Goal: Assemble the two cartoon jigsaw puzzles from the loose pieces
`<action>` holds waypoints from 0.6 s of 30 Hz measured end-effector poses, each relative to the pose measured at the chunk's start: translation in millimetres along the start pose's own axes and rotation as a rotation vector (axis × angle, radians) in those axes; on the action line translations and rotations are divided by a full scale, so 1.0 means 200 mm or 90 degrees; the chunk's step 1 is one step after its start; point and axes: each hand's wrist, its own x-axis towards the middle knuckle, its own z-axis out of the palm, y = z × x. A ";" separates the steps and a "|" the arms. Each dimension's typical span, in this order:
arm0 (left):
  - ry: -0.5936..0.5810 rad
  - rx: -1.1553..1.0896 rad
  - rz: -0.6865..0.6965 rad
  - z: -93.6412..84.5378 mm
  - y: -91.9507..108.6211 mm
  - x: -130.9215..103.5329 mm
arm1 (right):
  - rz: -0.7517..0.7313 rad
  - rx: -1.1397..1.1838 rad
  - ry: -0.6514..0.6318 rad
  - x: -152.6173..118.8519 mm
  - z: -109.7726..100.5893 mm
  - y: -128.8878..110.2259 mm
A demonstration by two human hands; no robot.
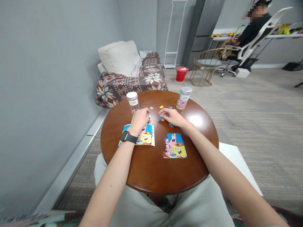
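Fingers (163, 111) of your right hand (174, 118) are narrow at a blue puzzle piece (160, 117); whether they hold it, I cannot tell. Your left hand (140, 118) bends near loose pieces (150, 119), its grip hidden. Nearer lie the printed sheet (148, 137), left, and joined puzzle (175, 146), right. Far on the table (156, 176) stand two jars (183, 99).

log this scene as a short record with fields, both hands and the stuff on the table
left hand: by loose pieces; grip unclear; forearm over picture sheet; watch on wrist
right hand: fingertips at a blue piece; firm hold unclear
puzzle: partly joined, flat, right of the sheet, left edge uneven
jars: clear one far left, printed one far right, both upright, lidded
table: round, brown
background: sofa, red bin, seated person
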 end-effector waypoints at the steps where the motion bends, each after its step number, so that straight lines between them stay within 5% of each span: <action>1: -0.003 0.032 -0.006 0.00 -0.01 0.00 | 0.021 0.024 0.006 0.00 -0.01 0.00; 8: -0.051 0.112 0.066 -0.02 -0.02 -0.01 | 0.278 0.385 0.020 0.01 -0.06 -0.03; 18: -0.117 0.073 0.193 -0.01 -0.08 0.01 | 0.352 0.523 0.008 0.00 -0.08 -0.05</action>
